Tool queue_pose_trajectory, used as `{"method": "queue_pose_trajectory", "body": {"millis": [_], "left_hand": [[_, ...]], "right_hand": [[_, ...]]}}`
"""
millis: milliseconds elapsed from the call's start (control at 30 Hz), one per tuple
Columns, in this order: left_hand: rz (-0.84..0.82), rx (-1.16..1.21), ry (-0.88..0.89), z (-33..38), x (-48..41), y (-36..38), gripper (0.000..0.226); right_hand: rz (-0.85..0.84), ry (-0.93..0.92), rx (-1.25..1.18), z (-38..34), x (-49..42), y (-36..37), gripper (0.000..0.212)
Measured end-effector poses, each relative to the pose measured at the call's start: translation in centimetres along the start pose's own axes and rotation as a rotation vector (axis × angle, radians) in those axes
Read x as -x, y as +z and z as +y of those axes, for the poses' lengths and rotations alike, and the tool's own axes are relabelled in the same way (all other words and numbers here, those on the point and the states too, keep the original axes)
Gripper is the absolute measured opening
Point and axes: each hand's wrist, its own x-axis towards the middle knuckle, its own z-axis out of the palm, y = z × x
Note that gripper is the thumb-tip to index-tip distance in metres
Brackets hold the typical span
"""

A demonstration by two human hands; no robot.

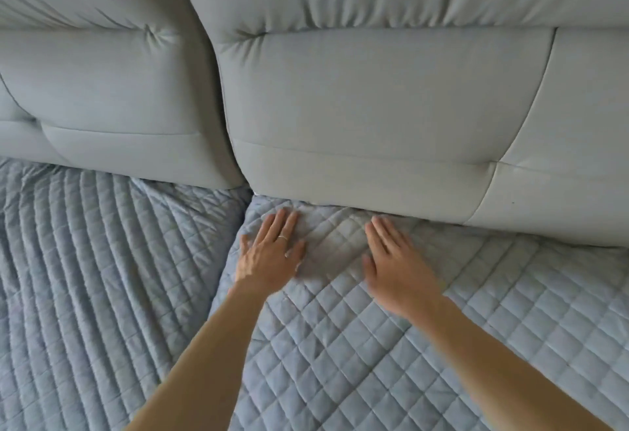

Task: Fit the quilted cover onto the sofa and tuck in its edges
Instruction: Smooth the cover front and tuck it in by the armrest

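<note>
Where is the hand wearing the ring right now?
In the head view, the left hand lies flat on the quilted cover, just left of centre, close to the back cushion.

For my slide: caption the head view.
Left hand and right hand rest flat on the quilted cover below the backrest.

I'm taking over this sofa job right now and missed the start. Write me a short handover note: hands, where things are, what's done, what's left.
Hands: left hand and right hand both open, flat on the quilted cover, just short of the crease under the back cushion.
Done: the cover lies spread over both seats in view.
Left: it puckers at the crease between the hands; likely push that edge in under the cushion, then smooth the wrinkled left seat.
</note>
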Motion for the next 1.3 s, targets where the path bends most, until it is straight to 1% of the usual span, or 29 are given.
{"method": "queue_pose_trajectory", "body": {"millis": [33, 100, 167, 233, 333, 400, 533, 600, 667, 700, 833, 933, 1000, 1100, 1200, 1300], "left_hand": [[-0.003, -0.017, 0.012, -1.4, 0.0, -0.1, 0.061], [0.015, 0.005, 0.080, -3.1, -1.1, -0.1, 0.060], [0.052, 0.056, 0.074, -3.2, -2.0, 0.2, 0.061], [0.076, 0.098, 0.061, -3.7, -2.9, 0.7, 0.062], [0.075, 0.086, 0.078, -4.7, -4.4, 0.8, 0.064], [0.059, 0.078, 0.094, -5.2, -5.8, 0.3, 0.063], [-0.053, 0.043, 0.086, -4.9, -6.4, -0.3, 0.058], [-0.037, 0.034, 0.078, -4.1, -5.7, -0.8, 0.056], [0.059, 0.055, 0.095, -3.2, -4.1, -1.0, 0.055], [0.110, 0.087, 0.076, -2.9, -2.5, -0.8, 0.055], [0.178, 0.218, 0.064, -3.1, 4.0, 2.8, 0.060], [0.208, 0.275, 0.039, -4.1, 9.6, 5.4, 0.059], [0.213, 0.255, -0.009, -5.0, 13.5, 7.1, 0.059], [0.214, 0.234, -0.103, -6.0, 18.4, 9.1, 0.057], [0.250, 0.243, -0.246, -6.4, 22.0, 10.6, 0.054], [0.277, 0.249, -0.336, -6.4, 22.9, 11.8, 0.057]], "right_hand": [[-0.002, 0.009, -0.031, -1.6, -0.9, 0.5, 0.061], [0.047, 0.082, -0.051, -4.2, -3.6, 1.2, 0.063], [0.120, 0.150, 0.012, -5.0, -4.7, 1.7, 0.064], [0.149, 0.173, 0.070, -5.4, -5.5, 2.5, 0.066], [0.118, 0.192, 0.090, -5.5, -6.1, 3.0, 0.065], [0.096, 0.241, 0.085, -5.6, -6.7, 3.1, 0.066], [0.047, 0.268, 0.068, -5.7, -7.1, 3.0, 0.066], [0.009, 0.251, 0.053, -5.8, -7.2, 2.2, 0.066], [0.002, 0.233, 0.072, -6.0, -6.0, 1.5, 0.069], [0.011, 0.220, 0.095, -6.2, -4.8, 1.4, 0.071], [0.007, 0.188, 0.100, -7.4, 1.3, 4.1, 0.075], [0.010, 0.142, 0.181, -9.6, 4.6, 6.0, 0.079], [-0.009, 0.051, 0.235, -11.6, 6.1, 7.2, 0.082], [-0.037, -0.102, 0.281, -14.6, 8.3, 9.1, 0.081], [0.004, -0.165, 0.286, -15.7, 9.6, 10.5, 0.079], [0.073, -0.201, 0.300, -15.5, 10.0, 11.4, 0.078]]}}
